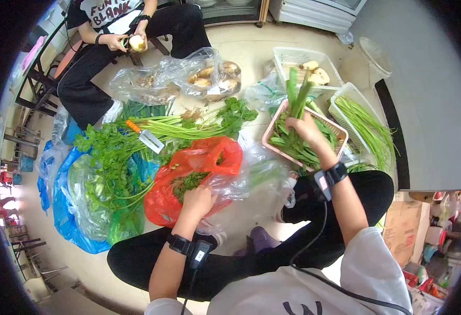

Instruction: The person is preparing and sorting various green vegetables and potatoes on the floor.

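My right hand is closed around a bunch of long green leaves, held upright over a pink basket that holds more flat green leaves. Low at the centre, my left hand has its fingers curled at the edge of a red plastic bag and a clear plastic bag. Dark leafy greens show in the red bag's opening. What my left fingers grip is too hidden to name.
A co-worker's hands hold a pale root vegetable at the upper left. Celery-like stalks and an orange-handled peeler lie on the floor. White baskets stand at the right, near bagged roots and a blue bag.
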`<state>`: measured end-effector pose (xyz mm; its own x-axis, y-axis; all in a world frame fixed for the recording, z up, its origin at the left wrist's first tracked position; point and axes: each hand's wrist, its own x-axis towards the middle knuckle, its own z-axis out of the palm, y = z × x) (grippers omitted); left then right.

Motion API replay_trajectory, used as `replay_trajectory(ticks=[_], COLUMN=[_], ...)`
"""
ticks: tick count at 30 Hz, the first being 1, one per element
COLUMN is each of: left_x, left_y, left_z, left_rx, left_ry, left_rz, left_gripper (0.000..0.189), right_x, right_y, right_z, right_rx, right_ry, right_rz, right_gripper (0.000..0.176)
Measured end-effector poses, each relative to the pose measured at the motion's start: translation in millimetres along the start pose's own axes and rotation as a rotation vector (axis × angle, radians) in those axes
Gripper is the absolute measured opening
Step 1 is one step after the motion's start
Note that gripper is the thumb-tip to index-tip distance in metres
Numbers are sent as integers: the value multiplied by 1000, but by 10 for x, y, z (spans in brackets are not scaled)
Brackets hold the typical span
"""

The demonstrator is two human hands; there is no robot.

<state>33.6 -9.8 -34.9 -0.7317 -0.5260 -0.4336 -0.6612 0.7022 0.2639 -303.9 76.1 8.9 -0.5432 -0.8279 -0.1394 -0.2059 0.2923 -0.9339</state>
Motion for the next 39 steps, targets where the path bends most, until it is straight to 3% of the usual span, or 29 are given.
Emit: replay_trajectory(ticks=[2,3,8,11,14,16,21,24,28,31,32,35,39], left_x=[4,1,-5,-10,-35,9,118,176,187,150,145,134,148], left_y=[-27,-20,26,-23,14,47,67,73,103,108,109,96,91], left_z=[82,92,131,213,156,126,240,326,413,417,420,453,459], left_rx=[7,11,-12,-20,-6,17,19,37,61,46,40,28,33], left_ry=[-23,-25,54,70,-20,-95,-19,3,-33,0,2,10,21], left_rz=[20,25,96,135,98,65,156,174,173,221,219,210,218], left_gripper=[29,29,28,27,28,28,27,26,24,17,17,17,17], right_x=[273,217,412,475,475,472,518,575,537,415,427,409,432], right_y=[231,49,938,1664,1790,1759,1588,1600,1639,1504,1603,1583,1638], right_z=[-343,-401,-815,-999,-968,-902,-723,-594,-640,-698,-753,-832,-742], right_rx=[-645,-818,-1239,-1246,-1271,-1223,-1227,-1214,-1160,-1450,-1497,-1397,-1573], right_ry=[39,63,-201,-51,75,84,127,27,60,184,144,26,-15], right_rz=[120,196,300,172,97,73,-46,91,-58,-261,-167,54,76], right_gripper=[39,43,40,42,49,53,50,48,53,66,79,84,68])
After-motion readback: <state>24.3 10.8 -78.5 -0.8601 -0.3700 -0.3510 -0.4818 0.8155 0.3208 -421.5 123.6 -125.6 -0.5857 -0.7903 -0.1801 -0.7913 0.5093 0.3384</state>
